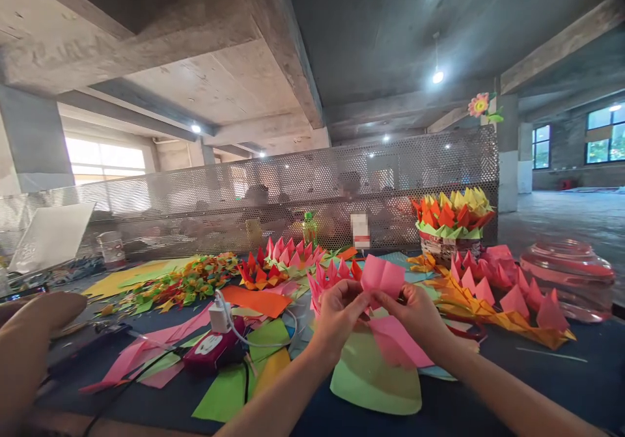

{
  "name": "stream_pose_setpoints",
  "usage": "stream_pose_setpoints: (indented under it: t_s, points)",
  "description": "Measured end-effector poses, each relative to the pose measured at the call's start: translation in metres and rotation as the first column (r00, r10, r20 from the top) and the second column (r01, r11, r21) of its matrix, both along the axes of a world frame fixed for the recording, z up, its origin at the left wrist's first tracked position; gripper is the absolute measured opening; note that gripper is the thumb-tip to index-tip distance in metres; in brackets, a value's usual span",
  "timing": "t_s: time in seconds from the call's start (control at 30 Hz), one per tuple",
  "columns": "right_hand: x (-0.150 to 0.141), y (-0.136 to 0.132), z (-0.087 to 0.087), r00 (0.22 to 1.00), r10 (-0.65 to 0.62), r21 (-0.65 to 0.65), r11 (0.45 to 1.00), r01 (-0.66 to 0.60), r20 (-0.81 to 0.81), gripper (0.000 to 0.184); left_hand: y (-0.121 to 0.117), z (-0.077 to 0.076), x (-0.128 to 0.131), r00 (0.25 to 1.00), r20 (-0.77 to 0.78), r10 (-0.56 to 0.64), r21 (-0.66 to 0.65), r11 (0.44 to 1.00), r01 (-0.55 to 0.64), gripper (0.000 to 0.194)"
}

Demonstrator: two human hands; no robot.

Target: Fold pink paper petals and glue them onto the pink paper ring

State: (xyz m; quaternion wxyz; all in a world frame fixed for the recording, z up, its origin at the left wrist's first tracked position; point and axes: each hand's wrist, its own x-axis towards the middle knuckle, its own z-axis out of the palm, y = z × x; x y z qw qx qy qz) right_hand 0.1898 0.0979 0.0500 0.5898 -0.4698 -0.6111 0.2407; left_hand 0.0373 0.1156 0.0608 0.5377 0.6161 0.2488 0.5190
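My left hand (342, 307) and my right hand (415, 310) pinch a small pink sheet of paper (385, 274) from both sides, thumbs along its lower edge. The paper is raised above the table and shows a crease down its middle. Below my hands lie another pink sheet (403, 340) and a light green paper (374, 378) with a rounded lower edge. Just behind my left hand stand pink folded paper petals (317, 287), partly hidden by it. A row of pink paper points on orange folded paper (498, 300) lies beyond my right hand.
Another person's hand (43, 320) is at the far left. A purple power strip (209, 352) with a white charger (219, 316) and cables sits left of my arms. A paper-flower basket (452, 225), clear plastic jar (569, 277) and small folded pieces (195, 281) stand before a perforated metal screen (293, 189).
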Motion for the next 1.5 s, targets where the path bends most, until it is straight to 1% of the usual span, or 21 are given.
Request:
stream_pose_setpoints:
  t_s: [0.13, 0.33, 0.47, 0.57, 0.8, 0.93, 1.03, 1.13, 1.23, 1.33, 1.5]
  points:
    - [-0.004, -0.003, 0.001, 0.999, 0.051, -0.004, 0.999, -0.051, 0.019, 0.04, 0.003, 0.0, -0.002, 1.0, 0.009, 0.021, 0.009, 1.0, -0.021, 0.035]
    - [-0.007, -0.007, 0.001, 0.991, 0.135, -0.028, 0.991, -0.134, 0.019, 0.04, 0.002, 0.001, -0.003, 0.998, 0.045, 0.046, -0.052, 0.998, -0.044, 0.033]
    - [-0.008, -0.008, 0.003, 0.987, 0.163, -0.036, 0.986, -0.163, -0.002, 0.039, 0.0, 0.004, -0.006, 0.998, 0.058, 0.035, -0.1, 0.995, -0.029, 0.035]
    - [-0.006, -0.006, 0.005, 0.984, 0.175, -0.02, 0.984, -0.176, -0.024, 0.038, 0.001, 0.004, -0.006, 0.999, 0.049, 0.006, -0.112, 0.994, 0.0, 0.033]
    - [-0.006, -0.007, 0.005, 0.987, 0.15, -0.02, 0.988, -0.151, -0.058, 0.038, 0.004, 0.001, -0.005, 0.997, 0.071, -0.014, -0.064, 0.998, 0.019, 0.036]
    - [-0.006, -0.009, 0.008, 0.987, 0.142, -0.013, 0.99, -0.143, -0.079, 0.037, 0.003, 0.002, -0.004, 0.997, 0.066, -0.036, -0.062, 0.997, 0.041, 0.038]
    - [-0.004, -0.008, 0.011, 0.987, 0.127, -0.012, 0.992, -0.129, -0.096, 0.037, 0.003, 0.001, -0.003, 0.996, -0.003, -0.087, -0.061, 0.994, 0.087, 0.042]
    - [-0.003, -0.008, 0.012, 0.988, 0.102, -0.019, 0.994, -0.105, -0.114, 0.038, 0.002, -0.002, -0.002, 0.989, -0.082, -0.123, -0.057, 0.991, 0.119, 0.041]
    - [-0.002, -0.007, 0.012, 0.988, 0.081, -0.026, 0.996, -0.085, -0.132, 0.038, 0.002, -0.003, -0.001, 0.986, -0.121, -0.119, -0.041, 0.993, 0.115, 0.037]
    - [-0.003, -0.008, 0.01, 0.987, 0.087, -0.033, 0.995, -0.092, -0.136, 0.035, 0.002, -0.005, 0.0, 0.985, -0.14, -0.102, -0.015, 0.995, 0.101, 0.034]
    - [-0.006, -0.009, 0.01, 0.986, 0.105, -0.046, 0.993, -0.112, -0.128, 0.041, 0.004, -0.008, 0.001, 0.988, -0.15, -0.041, -0.008, 0.999, 0.041, 0.026]
